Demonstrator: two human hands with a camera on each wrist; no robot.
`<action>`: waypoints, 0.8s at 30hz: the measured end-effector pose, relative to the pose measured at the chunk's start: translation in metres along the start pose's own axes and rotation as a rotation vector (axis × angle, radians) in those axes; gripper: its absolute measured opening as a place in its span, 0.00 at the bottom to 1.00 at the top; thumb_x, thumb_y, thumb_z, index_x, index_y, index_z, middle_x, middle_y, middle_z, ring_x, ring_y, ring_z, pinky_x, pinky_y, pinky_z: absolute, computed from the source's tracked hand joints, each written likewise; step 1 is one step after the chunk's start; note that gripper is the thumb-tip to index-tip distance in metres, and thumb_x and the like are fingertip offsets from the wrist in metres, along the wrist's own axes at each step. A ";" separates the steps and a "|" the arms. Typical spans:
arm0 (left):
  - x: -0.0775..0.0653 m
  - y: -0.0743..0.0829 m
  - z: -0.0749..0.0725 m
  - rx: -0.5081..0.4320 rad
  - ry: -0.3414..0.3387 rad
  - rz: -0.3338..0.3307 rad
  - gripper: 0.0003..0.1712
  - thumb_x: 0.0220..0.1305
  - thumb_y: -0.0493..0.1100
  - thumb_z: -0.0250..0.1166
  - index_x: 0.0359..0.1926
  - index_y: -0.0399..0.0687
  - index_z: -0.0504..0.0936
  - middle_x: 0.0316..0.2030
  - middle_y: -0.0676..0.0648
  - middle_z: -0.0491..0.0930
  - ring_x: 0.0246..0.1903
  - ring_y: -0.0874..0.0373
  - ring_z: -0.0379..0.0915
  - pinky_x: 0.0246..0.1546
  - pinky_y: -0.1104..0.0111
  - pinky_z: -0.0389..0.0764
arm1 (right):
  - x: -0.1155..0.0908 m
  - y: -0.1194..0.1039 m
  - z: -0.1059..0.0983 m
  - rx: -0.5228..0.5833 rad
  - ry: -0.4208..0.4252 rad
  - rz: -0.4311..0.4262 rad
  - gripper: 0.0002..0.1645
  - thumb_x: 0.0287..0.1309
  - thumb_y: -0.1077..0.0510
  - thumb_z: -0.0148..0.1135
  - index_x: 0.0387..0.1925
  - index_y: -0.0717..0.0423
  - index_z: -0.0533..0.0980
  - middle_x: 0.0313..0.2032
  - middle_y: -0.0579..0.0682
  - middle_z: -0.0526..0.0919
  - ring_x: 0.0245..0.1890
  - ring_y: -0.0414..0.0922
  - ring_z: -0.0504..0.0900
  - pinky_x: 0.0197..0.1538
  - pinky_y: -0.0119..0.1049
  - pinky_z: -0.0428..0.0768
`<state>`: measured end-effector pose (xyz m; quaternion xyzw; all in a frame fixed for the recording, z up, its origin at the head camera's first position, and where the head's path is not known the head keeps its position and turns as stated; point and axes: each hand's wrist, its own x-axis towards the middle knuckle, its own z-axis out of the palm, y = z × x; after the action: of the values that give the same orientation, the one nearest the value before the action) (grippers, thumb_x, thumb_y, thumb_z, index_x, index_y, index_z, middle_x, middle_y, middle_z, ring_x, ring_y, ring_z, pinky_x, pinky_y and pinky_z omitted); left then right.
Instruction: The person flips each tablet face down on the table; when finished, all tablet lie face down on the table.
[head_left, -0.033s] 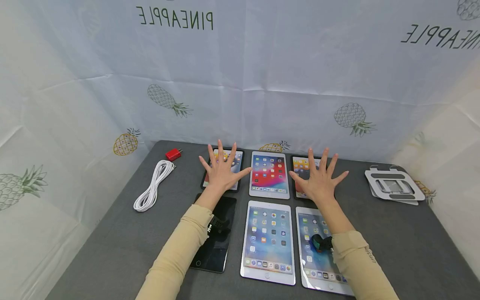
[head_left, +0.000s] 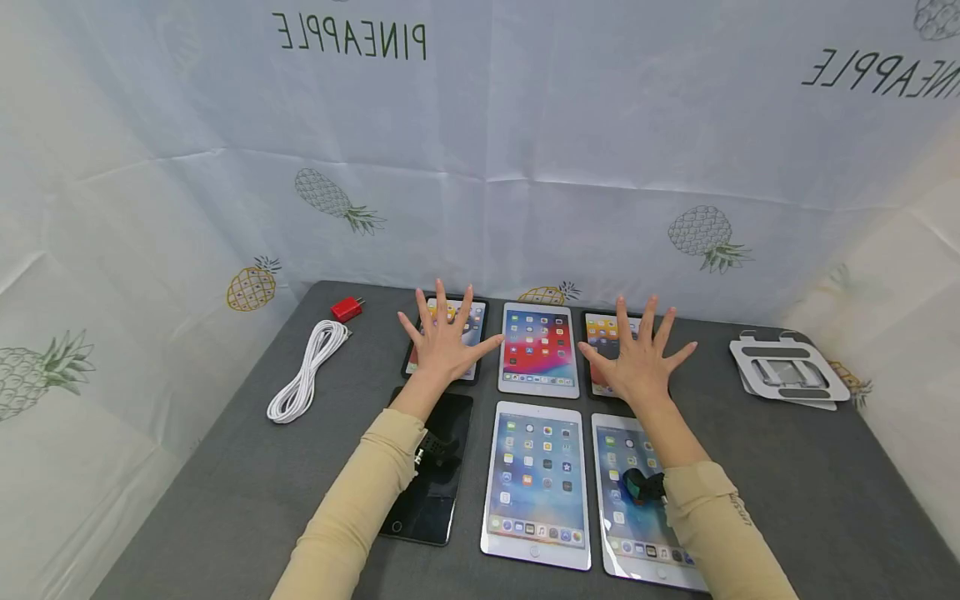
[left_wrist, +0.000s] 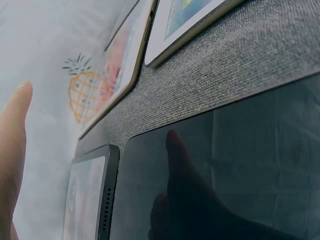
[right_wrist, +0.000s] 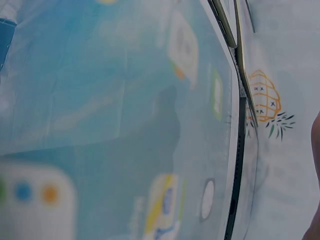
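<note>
Several tablets lie flat in two rows. My left hand (head_left: 442, 346), its fingers spread wide, is over the back-left dark-framed tablet (head_left: 472, 329) and holds nothing. Its forearm crosses a black tablet (head_left: 423, 504) with a dark screen, which mirrors the hand in the left wrist view. Likewise spread, my right hand (head_left: 641, 362) is over the back-right dark-framed tablet (head_left: 600, 331), partly covering it; its forearm passes above a lit white tablet (head_left: 633, 525). Between the arms are two white tablets, one with a red-blue screen (head_left: 537, 346), the other bluish (head_left: 536, 475). Whether either hand touches cannot be told.
At the left of the grey table (head_left: 225, 500) are a coiled white cable (head_left: 303, 379) and a red plug adapter (head_left: 347, 309). A folded grey-white stand (head_left: 787, 371) lies at the far right. A pineapple-print curtain (head_left: 525, 125) hangs behind the table.
</note>
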<state>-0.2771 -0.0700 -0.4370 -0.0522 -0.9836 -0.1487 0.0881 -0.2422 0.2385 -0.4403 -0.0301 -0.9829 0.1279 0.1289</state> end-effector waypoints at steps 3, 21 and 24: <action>-0.001 -0.001 0.000 -0.003 0.008 0.003 0.59 0.51 0.85 0.47 0.75 0.76 0.28 0.74 0.49 0.15 0.67 0.45 -0.02 0.59 0.36 0.13 | -0.001 -0.001 0.001 0.002 -0.003 -0.003 0.61 0.53 0.16 0.42 0.76 0.33 0.29 0.72 0.49 0.13 0.70 0.58 0.13 0.56 0.75 0.19; -0.018 -0.009 -0.004 -0.062 -0.031 0.011 0.58 0.56 0.82 0.46 0.76 0.69 0.30 0.75 0.47 0.17 0.71 0.46 0.06 0.63 0.35 0.23 | -0.010 -0.005 -0.005 0.078 -0.054 -0.054 0.59 0.56 0.18 0.40 0.77 0.37 0.29 0.75 0.54 0.20 0.71 0.55 0.15 0.59 0.72 0.20; -0.028 -0.012 -0.008 -0.174 -0.052 0.035 0.57 0.60 0.77 0.51 0.78 0.60 0.36 0.76 0.43 0.23 0.73 0.45 0.12 0.64 0.35 0.27 | -0.014 -0.009 -0.007 0.150 -0.074 -0.063 0.59 0.59 0.21 0.41 0.77 0.41 0.28 0.75 0.55 0.21 0.72 0.57 0.18 0.62 0.73 0.28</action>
<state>-0.2498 -0.0862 -0.4384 -0.0807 -0.9679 -0.2304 0.0600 -0.2271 0.2307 -0.4345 0.0151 -0.9751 0.1979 0.0984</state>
